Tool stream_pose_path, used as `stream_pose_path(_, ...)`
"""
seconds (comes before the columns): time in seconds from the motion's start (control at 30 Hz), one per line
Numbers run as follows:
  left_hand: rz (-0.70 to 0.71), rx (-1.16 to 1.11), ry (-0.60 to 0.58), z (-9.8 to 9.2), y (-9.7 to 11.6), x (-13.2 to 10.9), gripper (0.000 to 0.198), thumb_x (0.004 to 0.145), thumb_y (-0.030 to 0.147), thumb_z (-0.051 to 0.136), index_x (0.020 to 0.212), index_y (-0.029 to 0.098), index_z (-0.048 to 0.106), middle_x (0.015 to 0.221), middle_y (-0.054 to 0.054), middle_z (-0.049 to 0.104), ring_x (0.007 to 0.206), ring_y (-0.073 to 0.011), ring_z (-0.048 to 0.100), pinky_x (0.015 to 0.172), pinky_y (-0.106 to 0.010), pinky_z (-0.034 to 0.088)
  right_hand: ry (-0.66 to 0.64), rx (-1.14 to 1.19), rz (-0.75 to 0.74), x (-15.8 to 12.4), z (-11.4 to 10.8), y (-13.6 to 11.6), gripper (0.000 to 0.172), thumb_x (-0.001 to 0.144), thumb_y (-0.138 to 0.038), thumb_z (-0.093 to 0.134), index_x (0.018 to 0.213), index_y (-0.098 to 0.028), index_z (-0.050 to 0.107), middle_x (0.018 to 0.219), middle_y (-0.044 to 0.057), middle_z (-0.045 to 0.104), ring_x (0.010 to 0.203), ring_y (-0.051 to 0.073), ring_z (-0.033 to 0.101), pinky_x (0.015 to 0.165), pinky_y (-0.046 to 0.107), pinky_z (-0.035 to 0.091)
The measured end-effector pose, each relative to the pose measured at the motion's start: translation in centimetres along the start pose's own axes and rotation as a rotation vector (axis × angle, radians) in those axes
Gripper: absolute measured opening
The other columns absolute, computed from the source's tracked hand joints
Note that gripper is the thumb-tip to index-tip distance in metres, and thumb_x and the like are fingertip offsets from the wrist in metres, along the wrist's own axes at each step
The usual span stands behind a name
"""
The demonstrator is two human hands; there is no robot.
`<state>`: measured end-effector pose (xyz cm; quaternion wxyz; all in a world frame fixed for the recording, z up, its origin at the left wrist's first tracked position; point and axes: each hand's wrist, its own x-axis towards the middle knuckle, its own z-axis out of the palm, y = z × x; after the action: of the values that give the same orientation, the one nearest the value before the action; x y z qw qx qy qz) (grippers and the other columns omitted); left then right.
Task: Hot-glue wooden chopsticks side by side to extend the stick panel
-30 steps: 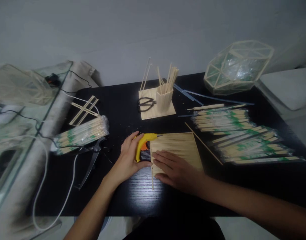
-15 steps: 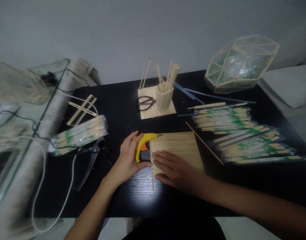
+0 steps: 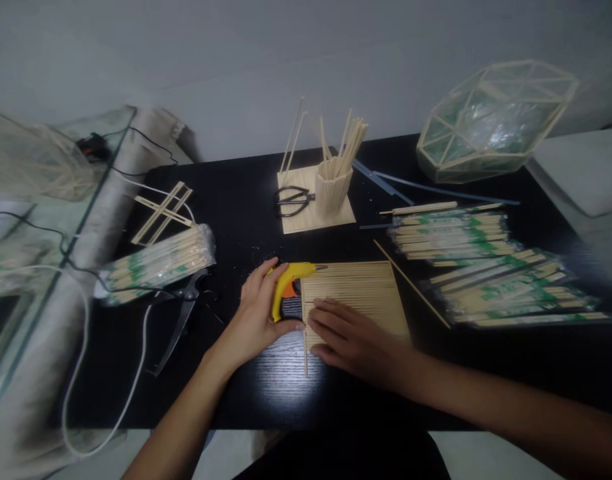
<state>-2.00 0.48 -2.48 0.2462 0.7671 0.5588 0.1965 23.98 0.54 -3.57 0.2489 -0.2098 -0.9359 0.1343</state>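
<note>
My left hand (image 3: 251,320) is curled around a yellow hot glue gun (image 3: 286,279) with an orange trigger. The gun's nozzle points right, over the top left corner of a flat panel of bamboo sticks (image 3: 359,283) laid side by side. My left thumb reaches to the panel's left edge, where a crosswise stick (image 3: 307,363) sticks out past the near side. Flat on the panel, fingers stretched toward that edge, lies my right hand (image 3: 353,339). The palm and forearm hide the panel's near right part. A loose stick (image 3: 413,285) lies right of the panel.
Behind stands a stick cup (image 3: 333,193) on a square base beside black-handled scissors (image 3: 292,201). Wrapped chopsticks (image 3: 451,233) lie right, another pack (image 3: 161,260) left. A cutting tool (image 3: 179,327) and white cable (image 3: 143,353) lie left. A geometric frame (image 3: 496,127) stands at back right.
The camera view has shifted slightly. Both hands, the glue gun and the panel keep nearly the same places relative to one another.
</note>
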Motion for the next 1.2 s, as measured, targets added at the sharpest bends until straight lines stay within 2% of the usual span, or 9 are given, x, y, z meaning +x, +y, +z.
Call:
stream_pose_path(0.17, 0.001, 0.006, -0.007, -0.08, 0.04, 0.03, 0.106, 0.083, 0.051, 0.092, 0.167, 0.037, 0.028, 0.170, -0.018, 0.035, 0.159, -0.0446, 0.037, 0.127, -0.067, 0.034, 0.007, 0.012, 0.021, -0.16, 0.07, -0.06, 0.030, 0.107, -0.025, 0.062, 0.130, -0.006, 0.067, 0.125, 0.016, 0.074, 0.130, 0.030, 0.067, 0.121, 0.048, 0.057)
stream_pose_path(0.33, 0.009, 0.007, -0.004, -0.05, -0.02, 0.07, 0.107, 0.083, 0.054, 0.091, 0.167, 0.038, 0.027, 0.169, -0.018, 0.035, 0.158, -0.0448, 0.038, 0.126, -0.068, 0.034, 0.012, 0.026, 0.014, -0.27, 0.39, 0.11, 0.032, 0.106, -0.025, 0.064, 0.131, -0.004, 0.066, 0.125, 0.018, 0.074, 0.131, 0.030, 0.067, 0.119, 0.049, 0.058)
stream_pose_path(0.53, 0.012, 0.008, -0.004, 0.03, -0.15, 0.07, 0.107, 0.083, 0.055, 0.091, 0.167, 0.038, 0.027, 0.170, -0.018, 0.035, 0.158, -0.0455, 0.037, 0.126, -0.068, 0.033, -0.014, 0.046, 0.027, -0.33, 0.36, 0.15, 0.035, 0.106, -0.026, 0.065, 0.136, -0.009, 0.064, 0.127, 0.016, 0.074, 0.132, 0.029, 0.065, 0.120, 0.050, 0.056)
stream_pose_path(0.8, 0.009, 0.008, -0.009, 0.01, -0.05, 0.06, 0.106, 0.084, 0.054, 0.090, 0.167, 0.037, 0.027, 0.170, -0.018, 0.034, 0.158, -0.0446, 0.037, 0.127, -0.067, 0.034, 0.015, 0.031, 0.009, -0.17, 0.31, 0.13, 0.031, 0.107, -0.027, 0.064, 0.129, -0.006, 0.066, 0.123, 0.016, 0.075, 0.125, 0.029, 0.069, 0.118, 0.047, 0.059)
stream_pose_path(1.2, 0.009, 0.009, -0.016, -0.07, -0.05, 0.09, 0.105, 0.085, 0.056, 0.089, 0.167, 0.037, 0.027, 0.170, -0.018, 0.034, 0.159, -0.0442, 0.036, 0.127, -0.068, 0.033, -0.006, 0.034, 0.017, -0.29, 0.40, 0.13, 0.033, 0.107, -0.027, 0.063, 0.135, -0.009, 0.066, 0.126, 0.016, 0.075, 0.129, 0.027, 0.068, 0.120, 0.047, 0.057)
